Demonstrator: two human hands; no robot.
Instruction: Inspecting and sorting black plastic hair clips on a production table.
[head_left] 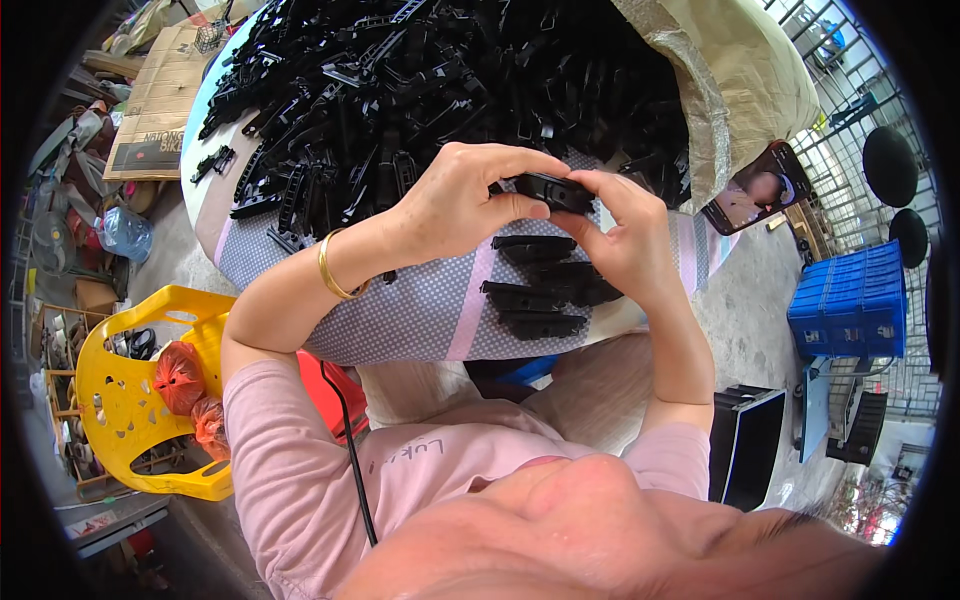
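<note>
Both hands meet over the table's near edge on one small black plastic part [553, 190]. My left hand [455, 200], with a gold bangle on its wrist, pinches the part's left end. My right hand [622, 235] grips its right end from below. Just beneath the hands lie several similar black parts [540, 285] in a loose stack on the dotted grey cloth [420, 310] with pink stripes. A large heap of black plastic parts [430, 90] covers the far side of the table.
A tan woven sack [730, 70] slumps at the table's right, with a phone [757, 188] leaning by it. A yellow plastic chair [130, 400] with orange bags stands at left. A blue crate [850, 300] and black bin [745, 445] sit at right. Cardboard [160, 100] lies far left.
</note>
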